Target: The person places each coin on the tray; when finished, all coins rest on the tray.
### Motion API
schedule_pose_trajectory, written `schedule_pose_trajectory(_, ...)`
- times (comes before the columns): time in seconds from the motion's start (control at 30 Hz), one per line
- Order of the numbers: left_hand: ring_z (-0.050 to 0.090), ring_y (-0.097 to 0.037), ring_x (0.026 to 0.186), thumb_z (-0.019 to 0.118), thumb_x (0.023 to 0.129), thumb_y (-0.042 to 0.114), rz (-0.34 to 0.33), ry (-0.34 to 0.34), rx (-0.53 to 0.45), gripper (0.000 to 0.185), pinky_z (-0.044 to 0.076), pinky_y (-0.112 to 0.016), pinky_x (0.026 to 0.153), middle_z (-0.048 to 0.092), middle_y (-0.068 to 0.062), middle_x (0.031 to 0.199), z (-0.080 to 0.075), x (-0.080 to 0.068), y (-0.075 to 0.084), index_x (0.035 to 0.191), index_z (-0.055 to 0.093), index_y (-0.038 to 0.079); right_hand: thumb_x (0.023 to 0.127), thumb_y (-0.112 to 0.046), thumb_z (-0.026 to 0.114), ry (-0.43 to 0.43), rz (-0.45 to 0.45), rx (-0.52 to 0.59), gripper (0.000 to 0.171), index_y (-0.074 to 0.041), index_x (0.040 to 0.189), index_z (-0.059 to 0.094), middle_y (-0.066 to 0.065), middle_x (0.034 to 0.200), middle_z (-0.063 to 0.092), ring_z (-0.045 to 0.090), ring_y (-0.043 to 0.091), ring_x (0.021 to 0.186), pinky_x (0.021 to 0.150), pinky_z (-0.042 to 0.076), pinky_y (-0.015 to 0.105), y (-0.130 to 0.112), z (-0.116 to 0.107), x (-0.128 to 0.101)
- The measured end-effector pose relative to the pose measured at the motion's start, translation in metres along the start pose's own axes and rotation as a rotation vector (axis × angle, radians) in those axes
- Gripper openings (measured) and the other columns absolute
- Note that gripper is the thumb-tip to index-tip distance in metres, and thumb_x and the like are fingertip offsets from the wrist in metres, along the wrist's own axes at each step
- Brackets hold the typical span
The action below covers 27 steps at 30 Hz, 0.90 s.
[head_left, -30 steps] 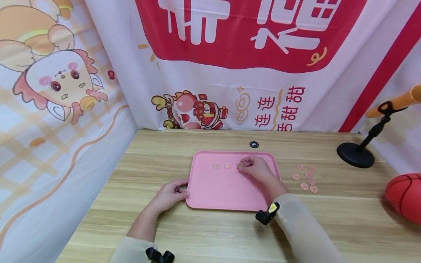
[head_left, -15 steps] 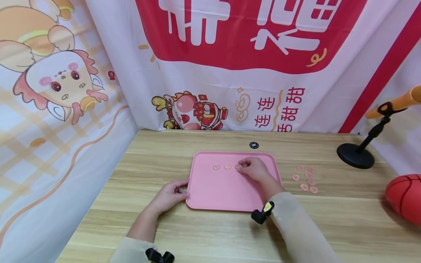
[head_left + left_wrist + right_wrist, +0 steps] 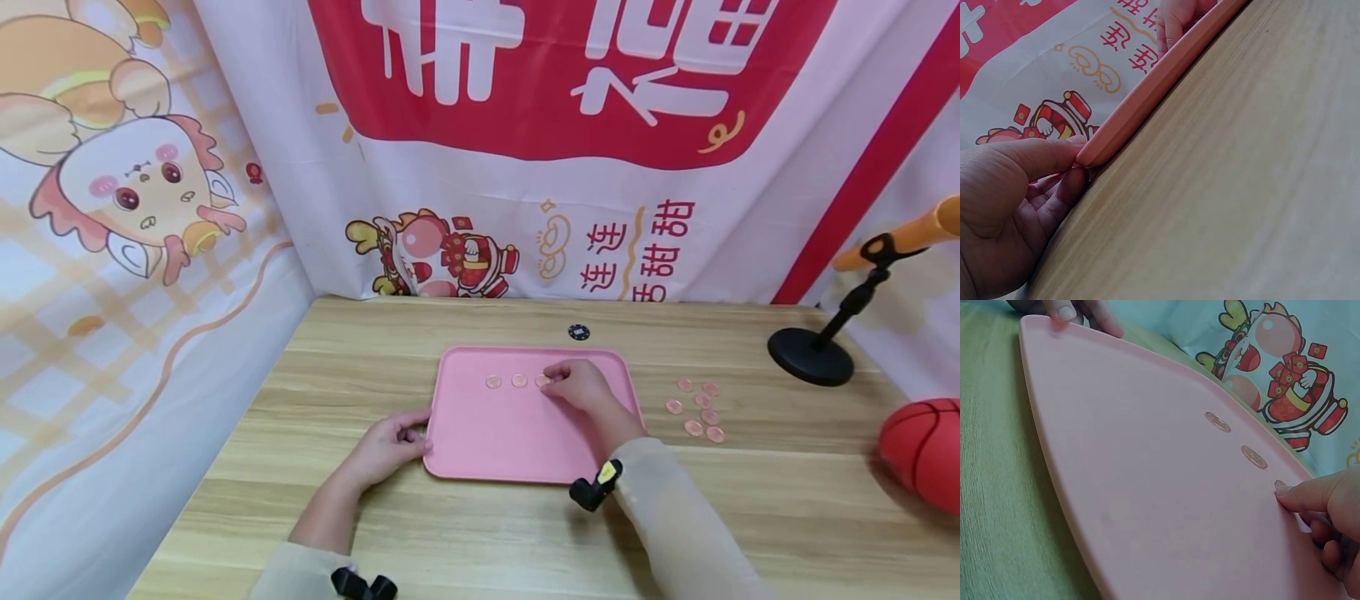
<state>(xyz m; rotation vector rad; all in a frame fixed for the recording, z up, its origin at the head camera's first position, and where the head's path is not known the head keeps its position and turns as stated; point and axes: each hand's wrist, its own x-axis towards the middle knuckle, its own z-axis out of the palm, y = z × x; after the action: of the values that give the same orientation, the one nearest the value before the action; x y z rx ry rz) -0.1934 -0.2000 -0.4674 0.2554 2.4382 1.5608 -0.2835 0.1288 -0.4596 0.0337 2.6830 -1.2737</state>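
Note:
A pink rectangular tray (image 3: 517, 433) lies on the wooden table. My left hand (image 3: 390, 448) pinches its left edge; the left wrist view shows the thumb (image 3: 1054, 155) on the rim and a finger below. Two copper-coloured coins, a left one (image 3: 492, 382) and a middle one (image 3: 519, 381), lie in a row near the tray's far side. At the row's right end, the fingertips of my right hand (image 3: 583, 390) hold a third coin (image 3: 542, 380) against the tray. In the right wrist view, the thumb covers part of that coin (image 3: 1279, 485), and the other fingers are curled.
Several loose coins (image 3: 702, 401) lie right of the tray. Behind it is a black poker chip (image 3: 579, 332). Farther right stand a black round-based stand (image 3: 812, 354) with an orange tube and a red ball (image 3: 926, 450). Printed cloth (image 3: 450, 167) hangs along the back.
My right hand has shifted slightly left and lowered the third coin, which now lies flat at the end of the row. The left hand has stayed at the tray's edge.

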Motion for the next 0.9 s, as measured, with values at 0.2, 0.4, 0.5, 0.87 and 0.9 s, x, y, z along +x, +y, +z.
schedule_pose_trajectory(0.2, 0.056, -0.013, 0.086, 0.072, 0.088, 0.014, -0.001, 0.004, 0.008, 0.056, 0.049, -0.019, 0.071, 0.059, -0.014, 0.106, 0.0, 0.0, 0.001, 0.138, 0.052, -0.002, 0.085, -0.018, 0.075, 0.001, 0.001, -0.003, 0.036, -0.006, 0.118, 0.069, 0.011, 0.112, 0.068, 0.06, 0.022, 0.1, 0.093, 0.05, 0.037, 0.002, 0.0, 0.0)
schedule_pose_trajectory(0.4, 0.056, -0.013, 0.087, 0.072, 0.088, 0.013, 0.006, 0.005, 0.002, 0.056, 0.049, -0.018, 0.072, 0.058, -0.016, 0.109, 0.0, 0.0, 0.001, 0.138, 0.053, -0.003, 0.087, -0.024, 0.074, -0.022, -0.012, 0.045, 0.042, -0.006, 0.123, 0.066, 0.012, 0.114, 0.067, 0.061, 0.021, 0.096, 0.086, 0.052, 0.034, 0.003, -0.004, -0.004)
schedule_pose_trajectory(0.5, 0.056, -0.014, 0.088, 0.072, 0.088, 0.013, 0.009, 0.004, -0.003, 0.056, 0.049, -0.018, 0.072, 0.058, -0.016, 0.112, 0.0, -0.001, 0.0, 0.138, 0.052, -0.003, 0.087, -0.028, 0.074, -0.038, -0.023, 0.08, 0.046, -0.006, 0.126, 0.064, 0.013, 0.111, 0.066, 0.06, 0.018, 0.085, 0.073, 0.053, 0.029, 0.003, -0.009, -0.008)
schedule_pose_trajectory(0.87, 0.056, -0.012, 0.086, 0.071, 0.087, 0.011, 0.006, 0.001, 0.006, 0.055, 0.049, -0.019, 0.072, 0.059, -0.015, 0.107, 0.001, 0.001, -0.001, 0.137, 0.052, -0.004, 0.09, -0.018, 0.07, 0.018, -0.097, 0.096, 0.045, -0.004, 0.132, 0.06, 0.018, 0.116, 0.063, 0.059, 0.024, 0.097, 0.075, 0.053, 0.029, 0.007, -0.049, -0.034)
schedule_pose_trajectory(0.9, 0.056, -0.012, 0.086, 0.071, 0.087, 0.011, 0.005, 0.002, 0.006, 0.055, 0.049, -0.019, 0.072, 0.059, -0.015, 0.107, 0.001, 0.001, -0.001, 0.137, 0.052, -0.004, 0.09, -0.019, 0.069, 0.026, -0.087, 0.09, 0.046, -0.005, 0.132, 0.059, 0.017, 0.118, 0.062, 0.059, 0.025, 0.101, 0.078, 0.052, 0.029, 0.008, -0.053, -0.037)
